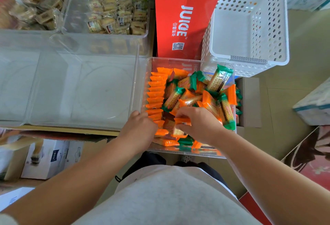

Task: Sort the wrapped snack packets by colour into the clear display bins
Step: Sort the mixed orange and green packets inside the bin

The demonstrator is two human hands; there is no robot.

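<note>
Centrally, the clear bin [189, 60] holds a loose pile with green packets [220, 78] in it. The right hand [198, 123] pinches one orange packet [182, 120] at the bin's lower middle. The left hand [139, 127] rests on the row of orange packets [156, 93] along the bin's left wall; whether its fingers are grasping cannot be told.

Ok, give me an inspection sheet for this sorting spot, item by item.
Surface: tan floor; the bins' support is hidden.
Job's things: mixed bin holds orange packets rowed on the left and green packets loose; empty bin beside it.
Clutter: juice box, white basket, bins of beige packets.
Hands: left hand rests on orange packets, grip unclear; right hand pinches an orange packet.
Cables: nothing seen.
Surroundings: boxes, rug.
</note>
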